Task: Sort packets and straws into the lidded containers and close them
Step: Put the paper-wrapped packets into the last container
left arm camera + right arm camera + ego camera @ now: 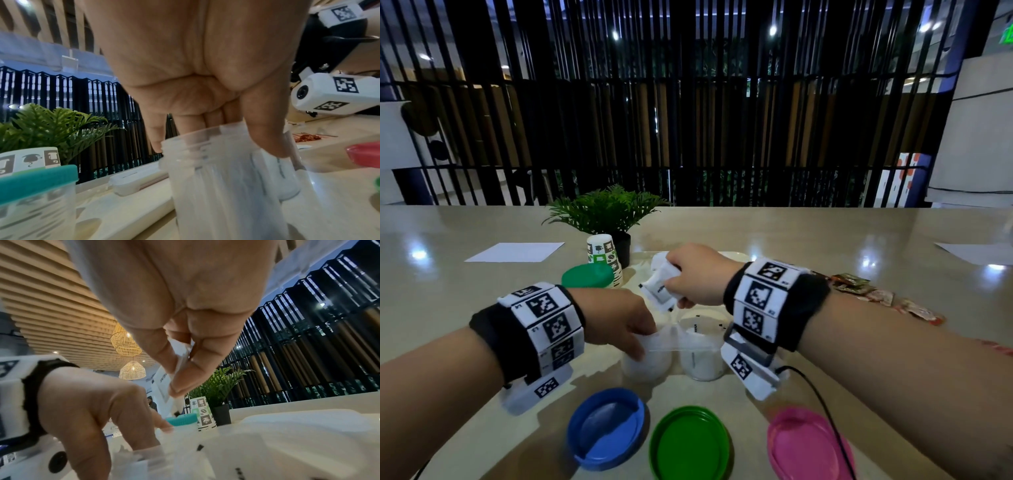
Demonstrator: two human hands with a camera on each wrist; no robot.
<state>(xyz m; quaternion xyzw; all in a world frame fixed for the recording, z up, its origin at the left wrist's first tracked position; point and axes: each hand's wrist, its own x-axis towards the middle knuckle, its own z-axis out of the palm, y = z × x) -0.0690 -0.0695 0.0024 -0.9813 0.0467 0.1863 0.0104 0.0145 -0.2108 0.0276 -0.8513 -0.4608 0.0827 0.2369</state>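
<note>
Two lidless clear containers stand side by side at the table's middle. My left hand [626,325] grips the rim of the left clear container [650,363] [216,186], thumb at one side and fingers on the far side. The right clear container [702,359] has white packets inside. My right hand [695,277] [185,321] holds a small bunch of white packets [662,289] [162,386], pinched between thumb and fingers just above and behind the containers. Three loose lids lie near the front edge: blue lid [606,428], green lid [690,442], pink lid [808,445].
A container shut with a green lid [587,275] stands at the back left beside stacked paper cups [602,253] and a potted plant [609,212]. Red and brown packets [859,287] lie at the right. A cream tray [736,255] sits behind my hands; a paper sheet [513,251] lies far left.
</note>
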